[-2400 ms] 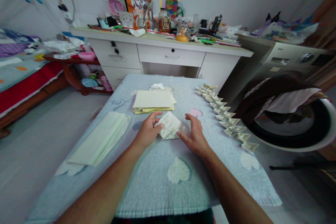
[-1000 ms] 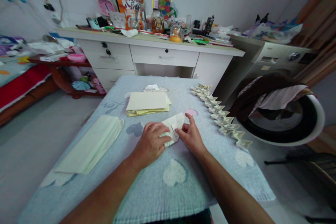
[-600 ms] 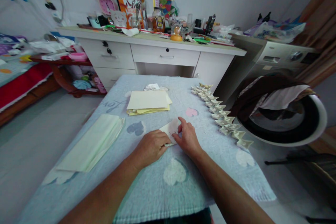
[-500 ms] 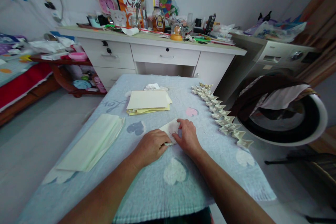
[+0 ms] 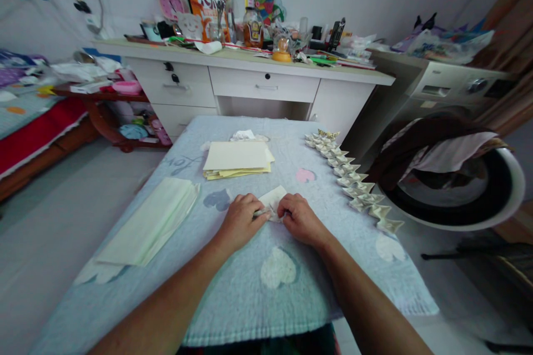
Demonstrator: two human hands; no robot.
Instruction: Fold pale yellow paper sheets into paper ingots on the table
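Note:
A small piece of folded white paper [image 5: 272,197] lies between my hands on the cloth-covered table. My left hand [image 5: 244,215] is closed on its left edge, thumb and fingers pinching the fold. At the paper's right side, my right hand [image 5: 302,216] has its fingers curled and pressed on the edge; the fingertips are partly hidden. Beyond the hands sits a stack of cream and yellow paper sheets [image 5: 236,156]. To the left lies a pile of pale green folded paper [image 5: 150,224]. A long row of folded paper pieces [image 5: 353,182] with pointed ends runs along the right side.
The pale blue cloth [image 5: 225,299] with heart patterns covers the table. Crumpled white tissue [image 5: 244,135] lies behind the paper stack. A white desk [image 5: 266,80] holding jars and clutter stands beyond. At the right, a washing machine [image 5: 453,94] has its door open with clothes hanging out.
My right hand's fingers have curled in from a spread pose onto the paper's right edge. My left hand has shifted slightly up and back. The view has shifted a little.

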